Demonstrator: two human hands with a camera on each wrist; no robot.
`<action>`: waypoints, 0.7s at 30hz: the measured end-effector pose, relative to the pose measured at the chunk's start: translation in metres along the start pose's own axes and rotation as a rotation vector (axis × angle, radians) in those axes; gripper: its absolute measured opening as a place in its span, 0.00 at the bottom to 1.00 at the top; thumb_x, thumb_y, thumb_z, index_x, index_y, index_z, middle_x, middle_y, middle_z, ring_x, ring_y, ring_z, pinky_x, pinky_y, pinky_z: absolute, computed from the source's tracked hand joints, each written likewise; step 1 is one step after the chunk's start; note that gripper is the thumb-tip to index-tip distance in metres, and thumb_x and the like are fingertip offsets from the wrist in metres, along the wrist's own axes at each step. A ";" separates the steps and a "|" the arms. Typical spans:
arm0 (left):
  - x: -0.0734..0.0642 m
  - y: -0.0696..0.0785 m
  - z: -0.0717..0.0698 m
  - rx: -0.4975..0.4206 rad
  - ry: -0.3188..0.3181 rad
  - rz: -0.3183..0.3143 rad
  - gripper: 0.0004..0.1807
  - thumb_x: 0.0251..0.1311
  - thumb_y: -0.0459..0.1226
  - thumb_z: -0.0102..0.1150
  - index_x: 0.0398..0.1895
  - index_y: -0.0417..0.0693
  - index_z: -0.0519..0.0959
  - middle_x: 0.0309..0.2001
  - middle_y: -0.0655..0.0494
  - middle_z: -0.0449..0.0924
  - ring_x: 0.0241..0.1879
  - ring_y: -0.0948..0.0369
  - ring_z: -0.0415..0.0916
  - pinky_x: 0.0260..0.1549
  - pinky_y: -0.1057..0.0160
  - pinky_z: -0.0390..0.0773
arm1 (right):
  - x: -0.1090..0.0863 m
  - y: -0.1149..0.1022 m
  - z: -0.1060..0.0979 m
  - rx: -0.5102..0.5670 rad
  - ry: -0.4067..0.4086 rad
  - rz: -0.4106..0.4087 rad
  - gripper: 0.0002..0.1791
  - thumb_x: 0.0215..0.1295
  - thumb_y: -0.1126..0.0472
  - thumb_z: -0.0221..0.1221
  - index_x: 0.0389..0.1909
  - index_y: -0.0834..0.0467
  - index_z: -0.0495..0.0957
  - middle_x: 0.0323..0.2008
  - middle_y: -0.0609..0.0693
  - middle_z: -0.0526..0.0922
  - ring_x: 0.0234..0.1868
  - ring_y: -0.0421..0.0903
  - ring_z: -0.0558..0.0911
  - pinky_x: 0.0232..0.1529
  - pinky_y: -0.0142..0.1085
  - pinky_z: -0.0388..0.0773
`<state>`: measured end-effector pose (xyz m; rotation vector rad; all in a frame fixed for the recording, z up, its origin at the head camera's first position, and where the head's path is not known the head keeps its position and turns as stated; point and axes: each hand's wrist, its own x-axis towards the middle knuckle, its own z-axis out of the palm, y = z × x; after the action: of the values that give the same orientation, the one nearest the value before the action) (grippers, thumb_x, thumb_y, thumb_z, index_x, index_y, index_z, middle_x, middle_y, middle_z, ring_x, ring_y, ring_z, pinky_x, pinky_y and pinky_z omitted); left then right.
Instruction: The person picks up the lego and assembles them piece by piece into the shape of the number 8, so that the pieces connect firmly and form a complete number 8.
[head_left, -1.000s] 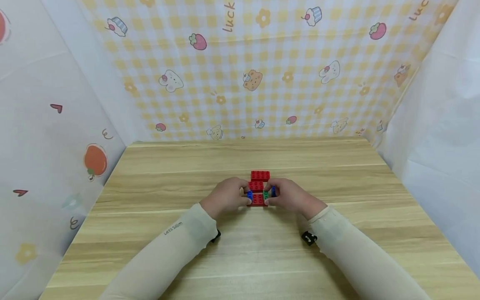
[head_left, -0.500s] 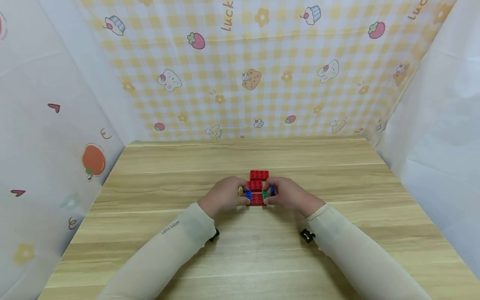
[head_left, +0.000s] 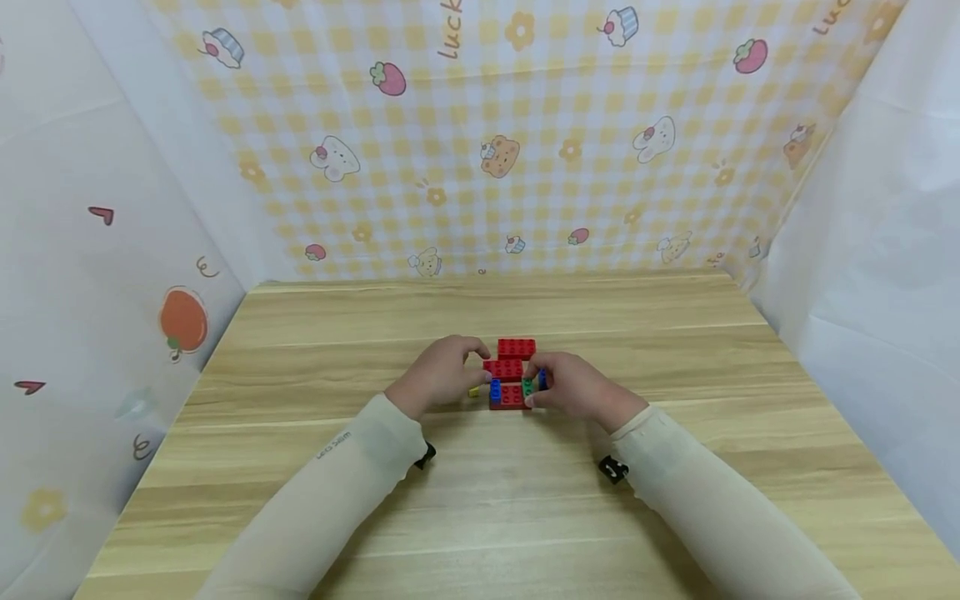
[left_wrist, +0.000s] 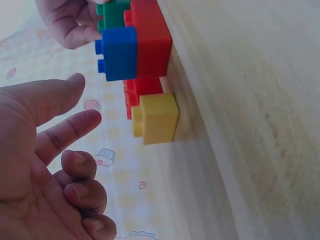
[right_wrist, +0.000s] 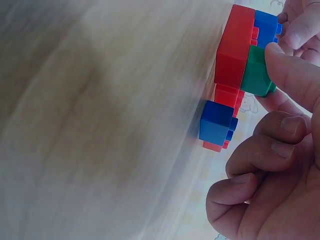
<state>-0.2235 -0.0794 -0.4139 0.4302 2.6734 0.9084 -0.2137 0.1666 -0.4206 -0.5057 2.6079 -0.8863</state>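
A red building brick [head_left: 512, 396] lies nearest the person, with a small blue brick [left_wrist: 120, 54] standing on its left end and a small green brick [right_wrist: 257, 72] on its right end. The right hand [head_left: 572, 382] pinches the green brick between thumb and forefinger, its other fingers curled beneath. Off to the left, the left hand [head_left: 441, 372] is held with thumb and forefinger apart and nothing between them. Its fingertips are close by a second red brick [head_left: 503, 369] behind the first.
A third red brick [head_left: 517, 347] lies farthest back on the wooden table [head_left: 480, 517]. A loose yellow brick [left_wrist: 160, 118] stands left of the front red brick. Another loose blue brick [right_wrist: 216, 123] is beside the right hand. A checked cloth [head_left: 450, 167] hangs behind the table.
The left hand has let go of the blue brick and moved left and back, uncovering the yellow brick. The right hand keeps its pinch on the green brick.
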 end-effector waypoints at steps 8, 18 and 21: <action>0.007 -0.002 0.001 -0.015 -0.004 -0.053 0.17 0.73 0.44 0.64 0.61 0.53 0.81 0.58 0.51 0.80 0.50 0.52 0.75 0.54 0.48 0.77 | -0.001 -0.001 -0.001 0.008 -0.002 0.002 0.13 0.65 0.60 0.73 0.46 0.54 0.81 0.28 0.49 0.76 0.30 0.46 0.73 0.33 0.39 0.71; 0.018 -0.001 0.005 -0.075 -0.041 -0.098 0.18 0.71 0.43 0.67 0.61 0.53 0.81 0.45 0.54 0.83 0.27 0.58 0.75 0.33 0.59 0.76 | 0.000 -0.001 -0.001 0.014 -0.011 0.014 0.13 0.66 0.60 0.73 0.46 0.54 0.81 0.27 0.50 0.75 0.29 0.46 0.72 0.32 0.39 0.70; 0.020 -0.001 0.006 -0.070 -0.052 -0.110 0.17 0.71 0.43 0.67 0.60 0.52 0.81 0.42 0.53 0.82 0.26 0.58 0.75 0.31 0.59 0.76 | -0.001 -0.003 -0.002 0.018 -0.010 0.011 0.13 0.65 0.60 0.73 0.46 0.54 0.81 0.27 0.50 0.75 0.28 0.46 0.72 0.32 0.39 0.70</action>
<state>-0.2403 -0.0694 -0.4219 0.2837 2.5810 0.9415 -0.2132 0.1660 -0.4173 -0.4892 2.5891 -0.9003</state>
